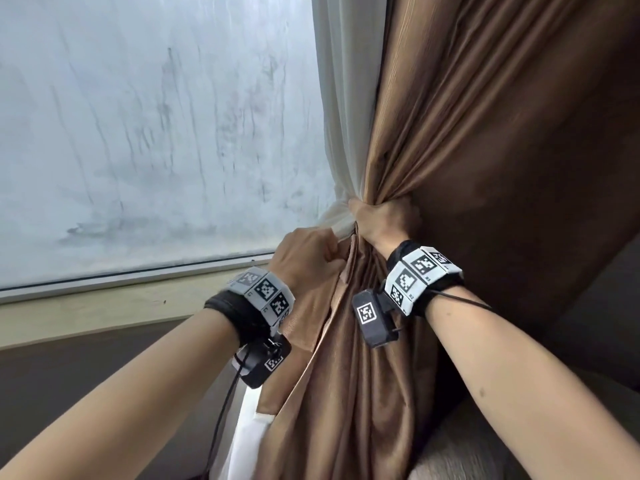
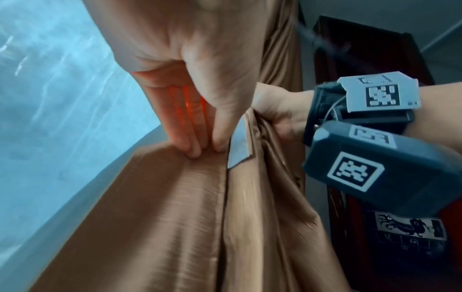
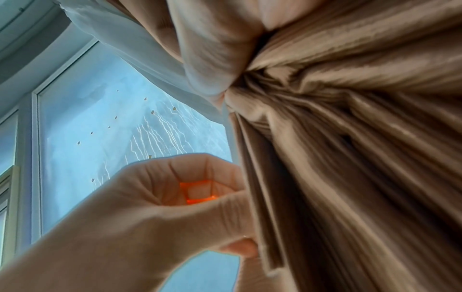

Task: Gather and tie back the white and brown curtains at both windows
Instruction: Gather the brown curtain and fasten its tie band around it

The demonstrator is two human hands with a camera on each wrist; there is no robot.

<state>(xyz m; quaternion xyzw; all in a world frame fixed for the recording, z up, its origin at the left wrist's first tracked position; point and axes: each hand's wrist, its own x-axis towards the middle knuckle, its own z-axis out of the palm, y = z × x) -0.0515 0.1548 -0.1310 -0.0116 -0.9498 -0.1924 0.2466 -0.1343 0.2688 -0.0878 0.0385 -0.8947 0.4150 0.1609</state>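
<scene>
The brown curtain (image 1: 485, 133) hangs at the right of the window, with the white sheer curtain (image 1: 343, 116) along its left side. My right hand (image 1: 384, 216) grips both curtains bunched into a tight waist, fingers wrapped round the folds (image 3: 215, 65). Just below and to the left, my left hand (image 1: 308, 254) pinches the brown curtain's hemmed edge between thumb and fingers (image 2: 207, 146). In the right wrist view the left hand (image 3: 190, 197) is curled against the brown folds (image 3: 350, 138). The lower end of the white curtain (image 1: 242, 438) shows under the brown cloth.
A streaked, fogged window pane (image 1: 156, 133) fills the left, above a pale sill (image 1: 104, 306) and a dark wall. Dark wooden furniture (image 2: 375, 49) stands behind the curtain on the right. A grey padded surface (image 1: 467, 455) lies at the lower right.
</scene>
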